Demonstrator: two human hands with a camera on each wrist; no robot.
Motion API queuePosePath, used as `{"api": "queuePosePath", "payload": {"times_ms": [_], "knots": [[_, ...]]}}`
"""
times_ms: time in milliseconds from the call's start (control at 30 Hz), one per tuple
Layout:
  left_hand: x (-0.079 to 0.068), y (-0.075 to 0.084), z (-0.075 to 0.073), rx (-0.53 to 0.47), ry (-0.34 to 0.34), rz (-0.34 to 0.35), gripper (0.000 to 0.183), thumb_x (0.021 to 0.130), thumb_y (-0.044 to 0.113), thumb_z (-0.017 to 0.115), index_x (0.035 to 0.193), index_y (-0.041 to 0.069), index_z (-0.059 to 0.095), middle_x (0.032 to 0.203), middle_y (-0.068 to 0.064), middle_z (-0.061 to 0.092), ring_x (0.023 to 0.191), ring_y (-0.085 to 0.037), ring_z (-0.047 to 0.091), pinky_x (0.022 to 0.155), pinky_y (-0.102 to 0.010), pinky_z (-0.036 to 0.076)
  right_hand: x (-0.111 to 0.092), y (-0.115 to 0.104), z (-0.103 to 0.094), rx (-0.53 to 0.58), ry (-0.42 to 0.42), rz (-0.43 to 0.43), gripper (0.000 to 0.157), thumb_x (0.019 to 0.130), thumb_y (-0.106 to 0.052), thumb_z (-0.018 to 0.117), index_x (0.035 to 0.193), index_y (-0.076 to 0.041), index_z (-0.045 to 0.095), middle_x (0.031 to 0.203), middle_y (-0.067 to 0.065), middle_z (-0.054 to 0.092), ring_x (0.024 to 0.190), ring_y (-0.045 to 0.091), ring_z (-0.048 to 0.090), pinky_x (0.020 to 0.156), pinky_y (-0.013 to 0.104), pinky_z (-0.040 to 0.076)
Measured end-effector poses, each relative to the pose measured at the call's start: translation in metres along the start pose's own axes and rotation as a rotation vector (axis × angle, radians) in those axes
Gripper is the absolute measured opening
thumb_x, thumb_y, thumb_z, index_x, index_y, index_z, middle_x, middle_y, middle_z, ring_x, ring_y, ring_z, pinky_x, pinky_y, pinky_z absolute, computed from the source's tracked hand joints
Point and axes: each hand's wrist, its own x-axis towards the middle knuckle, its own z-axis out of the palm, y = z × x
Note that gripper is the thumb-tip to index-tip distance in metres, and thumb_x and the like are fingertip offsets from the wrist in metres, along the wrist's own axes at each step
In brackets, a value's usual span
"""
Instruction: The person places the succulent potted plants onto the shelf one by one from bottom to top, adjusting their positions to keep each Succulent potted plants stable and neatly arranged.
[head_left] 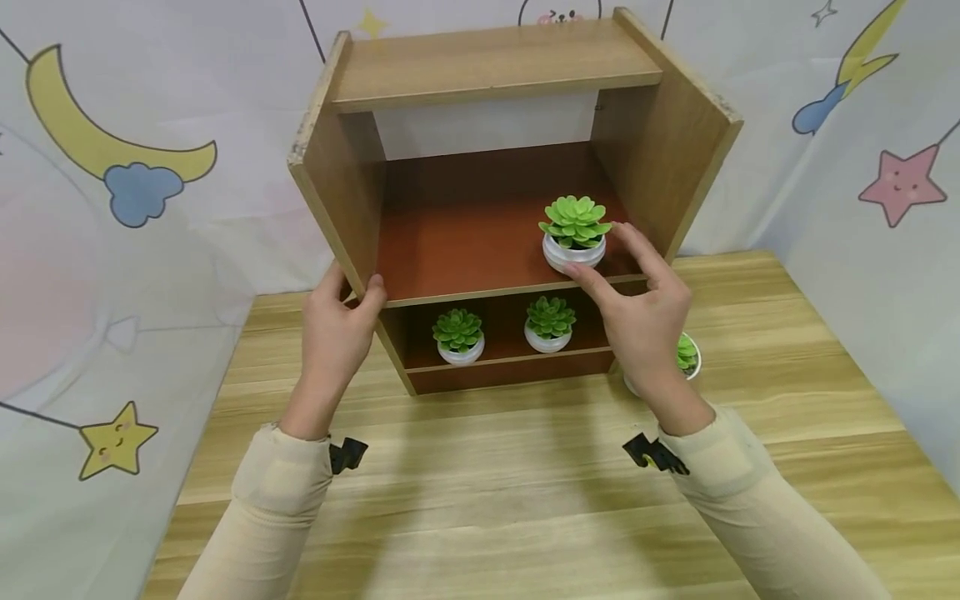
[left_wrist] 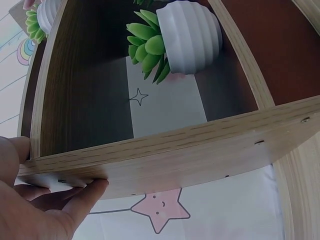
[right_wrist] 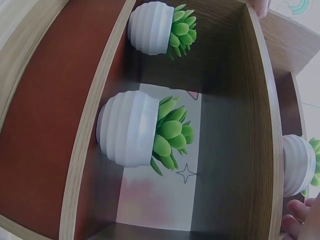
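Observation:
A small potted succulent with a ribbed white pot stands near the front right of the wooden shelf unit's upper board. My right hand pinches that pot between thumb and fingers. In the right wrist view, the fingertips appear beside the pot. My left hand grips the front edge of the left side panel, thumb inside. The left wrist view shows its fingers against the panel's outer face. Two more succulents stand in the lower compartment.
Another potted succulent is on the wooden table, partly hidden behind my right wrist. The unit's right side panel rises close to my right hand. A patterned cloth hangs behind and at both sides.

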Motion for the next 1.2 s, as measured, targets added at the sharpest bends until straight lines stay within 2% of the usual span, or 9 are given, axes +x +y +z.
{"api": "queuePosePath", "payload": {"times_ms": [100,300,533,700,800,900,1067,1200], "knots": [[0.000,0.001,-0.001,0.005,0.001,0.000,0.024,0.095,0.012,0.058,0.115,0.000,0.064,0.105,-0.012,0.067,0.096,-0.017,0.064,0.082,-0.034,0.054,-0.001,-0.002,-0.003,0.025,-0.006,-0.057,0.048,0.069,0.010,0.085,0.113,0.014,0.066,0.110,0.025,0.067,0.107,0.035,0.061,0.097,0.042,0.044],[0.000,0.001,0.001,-0.015,0.008,0.009,0.021,0.095,0.011,0.058,0.111,-0.002,0.063,0.102,-0.010,0.066,0.095,-0.018,0.063,0.079,-0.029,0.054,-0.005,0.000,-0.017,0.065,0.015,-0.099,0.051,0.065,0.015,0.084,0.113,0.015,0.065,0.111,0.025,0.066,0.109,0.034,0.061,0.099,0.041,0.044],[0.001,0.003,0.001,-0.020,0.018,0.008,0.020,0.095,0.011,0.059,0.109,-0.001,0.064,0.099,-0.008,0.065,0.092,-0.015,0.062,0.076,-0.024,0.053,-0.010,0.005,-0.046,0.177,0.043,-0.067,0.054,0.070,-0.002,0.088,0.116,0.015,0.064,0.115,0.029,0.064,0.110,0.036,0.060,0.099,0.043,0.044],[0.000,0.003,0.001,-0.010,0.013,0.004,0.021,0.095,0.012,0.059,0.111,0.000,0.064,0.101,-0.008,0.065,0.095,-0.018,0.063,0.078,-0.026,0.053,-0.011,0.009,-0.057,0.196,0.061,-0.075,0.060,0.069,-0.008,0.091,0.117,0.015,0.063,0.116,0.029,0.063,0.112,0.034,0.059,0.101,0.043,0.042],[0.000,0.004,0.001,-0.006,0.016,0.010,0.020,0.095,0.012,0.059,0.110,0.000,0.064,0.101,-0.008,0.065,0.096,-0.020,0.064,0.079,-0.028,0.054,-0.012,0.012,-0.060,0.196,0.050,-0.100,0.069,0.069,-0.022,0.091,0.119,0.016,0.061,0.119,0.029,0.062,0.115,0.035,0.057,0.103,0.044,0.040],[0.000,0.004,0.000,0.005,0.014,0.008,0.022,0.095,0.013,0.059,0.113,0.001,0.064,0.104,-0.008,0.066,0.097,-0.018,0.064,0.079,-0.029,0.054,-0.013,0.017,-0.062,0.223,0.043,-0.121,0.078,0.067,-0.028,0.091,0.121,0.017,0.059,0.121,0.029,0.061,0.119,0.037,0.054,0.104,0.045,0.038],[0.000,0.004,0.000,0.004,0.014,-0.005,0.022,0.095,0.015,0.059,0.113,0.002,0.064,0.103,-0.007,0.065,0.095,-0.015,0.062,0.078,-0.027,0.054,-0.018,0.029,-0.069,0.310,0.003,-0.145,0.088,0.061,-0.025,0.093,0.125,0.021,0.053,0.127,0.032,0.056,0.124,0.040,0.049,0.108,0.048,0.032],[0.000,0.004,0.001,0.000,0.014,-0.012,0.022,0.095,0.015,0.059,0.112,0.002,0.064,0.101,-0.006,0.065,0.093,-0.014,0.062,0.077,-0.026,0.053,-0.024,0.040,-0.081,0.343,-0.077,-0.112,0.093,0.061,-0.023,0.093,0.130,0.020,0.048,0.134,0.031,0.050,0.130,0.041,0.041,0.111,0.047,0.026]]}}
